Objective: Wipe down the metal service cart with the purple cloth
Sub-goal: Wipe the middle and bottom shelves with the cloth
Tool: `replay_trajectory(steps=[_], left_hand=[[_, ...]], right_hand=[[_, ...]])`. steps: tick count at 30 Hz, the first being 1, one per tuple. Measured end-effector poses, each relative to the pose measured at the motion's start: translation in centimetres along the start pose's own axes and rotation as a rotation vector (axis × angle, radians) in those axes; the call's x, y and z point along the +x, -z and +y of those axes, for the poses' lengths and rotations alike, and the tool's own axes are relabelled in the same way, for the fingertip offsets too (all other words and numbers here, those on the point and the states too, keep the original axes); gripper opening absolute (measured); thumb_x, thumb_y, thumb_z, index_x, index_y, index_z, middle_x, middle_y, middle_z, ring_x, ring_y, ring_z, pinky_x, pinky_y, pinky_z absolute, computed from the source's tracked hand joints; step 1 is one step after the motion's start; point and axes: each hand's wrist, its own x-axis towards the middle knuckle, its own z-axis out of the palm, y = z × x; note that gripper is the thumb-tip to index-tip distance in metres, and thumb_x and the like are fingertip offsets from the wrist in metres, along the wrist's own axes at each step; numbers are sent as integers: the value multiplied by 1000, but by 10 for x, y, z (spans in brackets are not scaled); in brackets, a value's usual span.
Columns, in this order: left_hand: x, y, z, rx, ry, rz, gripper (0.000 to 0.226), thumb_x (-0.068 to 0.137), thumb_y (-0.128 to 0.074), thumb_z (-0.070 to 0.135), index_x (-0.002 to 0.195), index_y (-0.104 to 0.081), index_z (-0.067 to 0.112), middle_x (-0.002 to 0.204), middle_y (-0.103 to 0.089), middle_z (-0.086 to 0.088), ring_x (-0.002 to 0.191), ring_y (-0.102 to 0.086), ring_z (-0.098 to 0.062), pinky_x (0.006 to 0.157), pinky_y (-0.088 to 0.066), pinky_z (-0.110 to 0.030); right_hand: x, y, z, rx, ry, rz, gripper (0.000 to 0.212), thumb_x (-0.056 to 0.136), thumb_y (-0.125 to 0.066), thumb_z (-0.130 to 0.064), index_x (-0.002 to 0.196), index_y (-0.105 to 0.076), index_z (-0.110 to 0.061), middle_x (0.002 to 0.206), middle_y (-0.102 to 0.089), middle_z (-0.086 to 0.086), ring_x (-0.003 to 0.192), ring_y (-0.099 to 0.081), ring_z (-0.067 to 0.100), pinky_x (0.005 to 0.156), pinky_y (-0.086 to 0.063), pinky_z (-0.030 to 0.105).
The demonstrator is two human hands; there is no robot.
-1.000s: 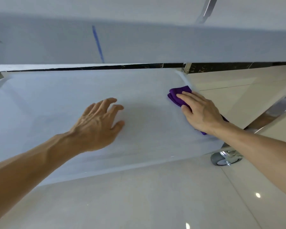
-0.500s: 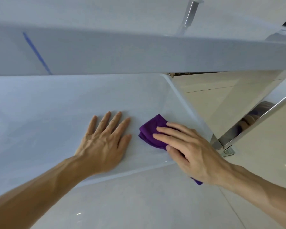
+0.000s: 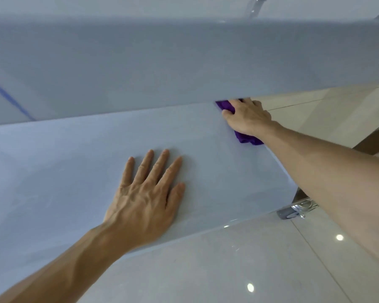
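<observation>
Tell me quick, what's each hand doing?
Left hand: open, flat on the lower cart shelf, holding nothing.
Right hand: pressing down on the purple cloth, fingers curled over it.

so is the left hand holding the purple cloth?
No, the left hand lies flat and bare on the lower shelf; the right hand has the purple cloth.
</observation>
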Motion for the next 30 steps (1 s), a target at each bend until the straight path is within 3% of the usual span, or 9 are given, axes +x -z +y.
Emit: replay_trajectory(steps=[1, 2, 4, 7, 10, 12, 15, 24, 30], left_hand=[[0, 0, 0, -1, 0, -1, 74, 83, 21, 59, 154, 15, 39, 164, 17, 10, 150, 21, -17, 121, 15, -44], [0, 0, 1, -4, 0, -1, 75, 83, 22, 59, 154, 16, 39, 164, 18, 11, 150, 21, -17, 120, 16, -44], [-1, 0, 1, -3, 1, 1, 74, 83, 21, 59, 154, 15, 39, 164, 18, 11, 150, 22, -16, 120, 17, -43], [0, 3, 3, -25, 15, 10, 75, 84, 18, 59, 156, 8, 39, 164, 13, 11, 151, 17, -16, 121, 15, -42], [0, 4, 5, -36, 35, 10, 75, 82, 19, 60, 155, 10, 42, 164, 15, 13, 151, 19, -14, 121, 16, -42], [1, 3, 6, -48, 39, -1, 75, 81, 18, 61, 154, 11, 43, 164, 16, 13, 150, 19, -13, 121, 15, -42], [1, 2, 6, -38, 39, -9, 75, 81, 19, 61, 153, 13, 44, 164, 17, 13, 150, 19, -13, 122, 13, -44], [3, 3, 4, -36, 37, -27, 65, 90, 13, 58, 153, 12, 44, 164, 16, 13, 150, 20, -12, 121, 13, -43], [3, 1, 1, -21, 25, -23, 78, 78, 22, 64, 153, 12, 46, 164, 15, 15, 151, 17, -12, 121, 13, -41]], right_hand=[[7, 3, -5, 52, -40, -24, 29, 96, -33, -39, 106, -58, -27, 95, -71, -15, 97, -49, 30, 82, -41, 36], [12, 5, -9, 120, -82, -64, 26, 94, -33, -34, 77, -51, -25, 23, -31, -20, 70, -40, 21, 65, -34, 27], [20, 8, -13, 231, -120, -174, 31, 89, -33, -27, 61, -21, -24, 17, -26, -14, 56, -13, 12, 52, -10, 24], [25, 9, -14, 269, -139, -246, 37, 91, -36, -32, 62, -14, -23, 14, -17, -4, 44, -21, 10, 53, -3, 20], [22, 2, -13, 192, -56, -38, 38, 98, -35, -30, 60, -32, -24, 20, -31, -14, 56, -25, 11, 53, -19, 22], [15, -5, -12, 62, 78, 42, 34, 99, -33, -41, 100, -63, -24, 89, -74, -15, 95, -54, 24, 82, -43, 32], [-13, -17, 3, -76, 264, 26, 49, 101, -30, -47, 150, -29, -43, 161, -25, -6, 145, -26, 24, 115, -26, 45], [-163, -22, 33, -87, 626, 9, 52, 100, -30, -47, 152, -27, -42, 164, -19, -8, 146, -23, 19, 117, -25, 39], [-149, -21, 53, -216, 321, 117, 50, 105, -29, -33, 155, -21, -34, 164, -17, -8, 146, -21, 19, 112, -28, 40]])
